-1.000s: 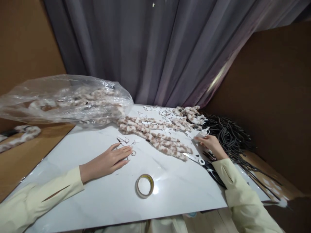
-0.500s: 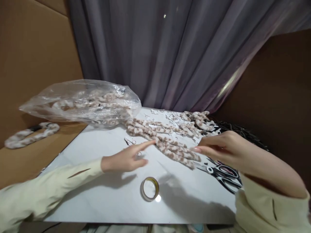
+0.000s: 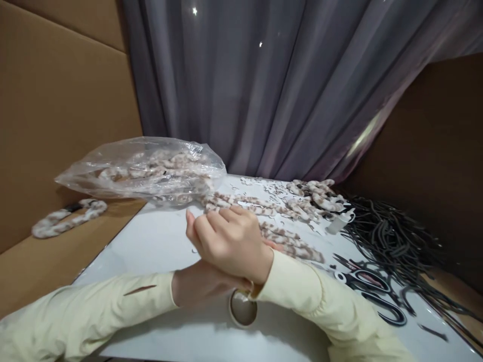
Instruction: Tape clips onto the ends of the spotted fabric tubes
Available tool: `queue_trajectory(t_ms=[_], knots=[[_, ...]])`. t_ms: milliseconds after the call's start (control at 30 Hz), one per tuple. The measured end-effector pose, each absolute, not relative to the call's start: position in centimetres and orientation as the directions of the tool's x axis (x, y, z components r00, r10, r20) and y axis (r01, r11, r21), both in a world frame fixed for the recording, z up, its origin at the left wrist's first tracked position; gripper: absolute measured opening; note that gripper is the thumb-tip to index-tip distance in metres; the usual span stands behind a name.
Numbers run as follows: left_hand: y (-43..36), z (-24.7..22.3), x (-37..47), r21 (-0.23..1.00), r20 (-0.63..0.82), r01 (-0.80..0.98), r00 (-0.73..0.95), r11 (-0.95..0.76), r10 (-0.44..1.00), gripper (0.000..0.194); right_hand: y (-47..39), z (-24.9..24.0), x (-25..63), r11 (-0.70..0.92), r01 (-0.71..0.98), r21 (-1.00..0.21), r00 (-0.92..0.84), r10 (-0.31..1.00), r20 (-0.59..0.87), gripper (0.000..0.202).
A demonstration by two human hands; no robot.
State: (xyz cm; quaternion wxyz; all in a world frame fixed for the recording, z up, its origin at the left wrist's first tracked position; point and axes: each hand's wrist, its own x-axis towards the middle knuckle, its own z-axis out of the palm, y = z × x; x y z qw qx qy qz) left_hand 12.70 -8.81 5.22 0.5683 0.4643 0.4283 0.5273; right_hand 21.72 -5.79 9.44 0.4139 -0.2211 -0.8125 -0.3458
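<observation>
In the middle of the view my right hand (image 3: 230, 241) crosses over my left hand. Its fingers are curled into a fist, and their inner side is hidden from me. Under it lies my left hand (image 3: 204, 282), mostly covered; a stretched finger shows past the right wrist. Just below the hands a roll of tape (image 3: 244, 324) rests on the white table (image 3: 151, 251), partly hidden by the right cuff. Behind the hands lie several fluffy brown-and-white strips (image 3: 296, 244).
A clear plastic bag (image 3: 124, 188) of fluffy pieces lies back left, near a fluffy loop (image 3: 53, 226) on cardboard. On the right are black-handled scissors (image 3: 372, 281), a pile of black cords (image 3: 392, 234), a small white bottle (image 3: 337, 223) and more fluffy loops (image 3: 320, 193).
My right hand has moved left from beside the fluffy strips and now lies over my left hand, its fingers curled. The view has shifted slightly, showing more of the cords.
</observation>
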Motion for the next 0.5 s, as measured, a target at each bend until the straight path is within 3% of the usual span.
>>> queue_trajectory(t_ms=[67, 133, 200, 267, 400, 500], knots=[[-7.5, 5.2, 13.4, 0.930, -0.027, -0.332, 0.365, 0.157, 0.931, 0.045, -4.0, 8.5, 21.4, 0.648, 0.674, 0.354, -0.607, 0.214, 0.766, 0.036], [-6.3, 4.8, 13.6, 0.833, -0.028, -0.442, 0.568, 0.334, 0.823, 0.056, -2.6, 7.7, 21.0, 0.660, 0.701, 0.270, -0.650, 0.435, 0.623, 0.038], [-5.3, 4.1, 13.3, 0.753, -0.065, -0.500, 0.590, 0.427, 0.805, 0.057, -1.3, 7.1, 20.7, 0.634, 0.759, 0.147, -0.627, 0.652, 0.426, 0.039], [-4.5, 3.5, 12.5, 0.720, -0.128, -0.511, 0.567, 0.470, 0.813, 0.054, 0.0, 6.6, 21.2, 0.557, 0.828, 0.065, -0.552, 0.787, 0.276, 0.038], [-3.9, 3.3, 10.4, 0.726, -0.310, -0.347, 0.606, 0.594, 0.733, 0.040, 3.3, 5.5, 24.8, 0.388, 0.921, 0.037, -0.389, 0.915, 0.107, 0.022], [-3.6, 3.5, 9.5, 0.687, -0.448, -0.268, 0.576, 0.675, 0.684, 0.023, 5.5, 4.6, 27.9, 0.365, 0.931, 0.007, -0.364, 0.929, -0.069, 0.021]])
